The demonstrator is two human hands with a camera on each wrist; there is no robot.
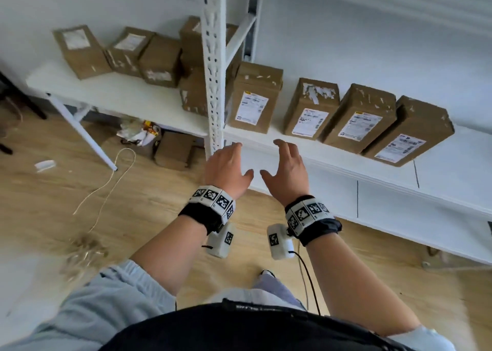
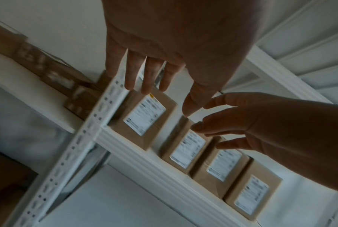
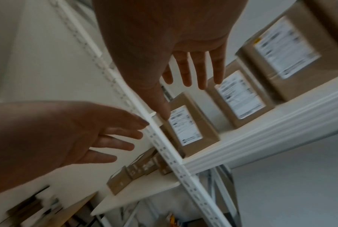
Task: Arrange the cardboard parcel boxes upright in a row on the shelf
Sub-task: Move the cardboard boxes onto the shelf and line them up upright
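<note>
Several brown cardboard parcel boxes stand upright in a row on the white shelf point(image 1: 332, 151), labels facing me. The leftmost box point(image 1: 254, 102) point(image 2: 144, 119) point(image 3: 189, 127) stands beside the upright post point(image 1: 213, 66), a gap away from its neighbour point(image 1: 310, 108). The two boxes further right point(image 1: 359, 118) point(image 1: 410, 132) lean close together. My left hand point(image 1: 241, 161) point(image 2: 164, 86) and right hand point(image 1: 277, 161) point(image 3: 183, 86) hover side by side, empty. They are in front of the shelf edge below the leftmost box, fingers spread, touching nothing.
More cardboard boxes point(image 1: 125, 52) crowd the shelf section left of the post, some stacked. Under it on the wooden floor lie a small box point(image 1: 173, 151), crumpled wrappers point(image 1: 138, 132) and a loose string point(image 1: 106, 188). A lower white shelf point(image 1: 399, 217) runs beneath the row.
</note>
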